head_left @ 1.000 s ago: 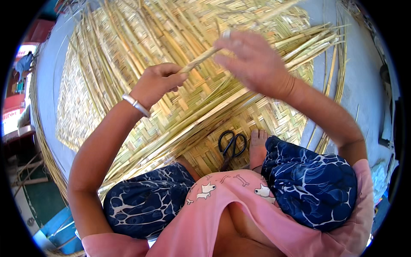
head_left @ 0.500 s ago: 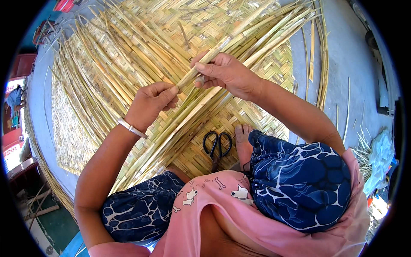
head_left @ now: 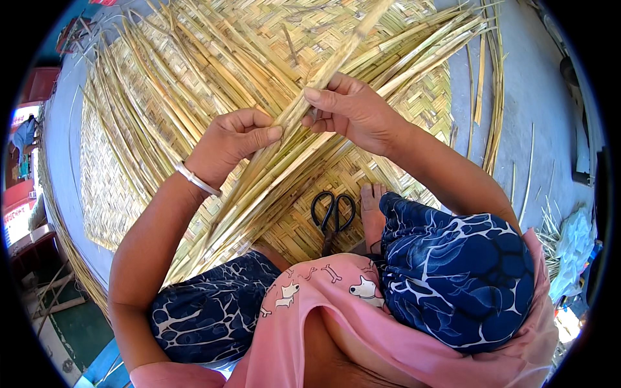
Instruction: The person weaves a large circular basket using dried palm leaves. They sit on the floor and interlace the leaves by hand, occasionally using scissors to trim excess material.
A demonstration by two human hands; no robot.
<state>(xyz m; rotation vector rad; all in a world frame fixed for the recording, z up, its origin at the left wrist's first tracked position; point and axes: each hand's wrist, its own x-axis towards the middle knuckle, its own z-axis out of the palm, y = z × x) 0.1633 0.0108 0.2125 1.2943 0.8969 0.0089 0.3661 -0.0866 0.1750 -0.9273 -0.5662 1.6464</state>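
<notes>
Across the grey-blue floor [head_left: 540,123] spreads a broad woven mat [head_left: 107,200] in pale yellow and green; the interlacing looks complete wherever its surface shows, though much of it is covered. On top, toward the upper left, lies a wide fan of loose stalks [head_left: 174,84], roughly side by side and not woven into anything. Many of them lie there with no hand on them, so a good share seems left unworked, though which have been dealt with the view does not tell. A thick diagonal bundle of strips [head_left: 304,158] crosses the mat just in front of the person, gathered but loose, perhaps the portion already sorted.

Above that bundle, slanting the same way, is one pale flattened length of cane [head_left: 337,58], held between the two hands; it runs out of view at the top, and its lower end is hard to pick out from the strips beneath. This piece appears to be partway through its handling. The right hand [head_left: 362,116] pinches it, thumb on top, fingers curled below. The left hand [head_left: 226,142] pinches it lower down between thumb and forefinger. Black-handled scissors [head_left: 335,216] rest on the mat, untouched.
</notes>
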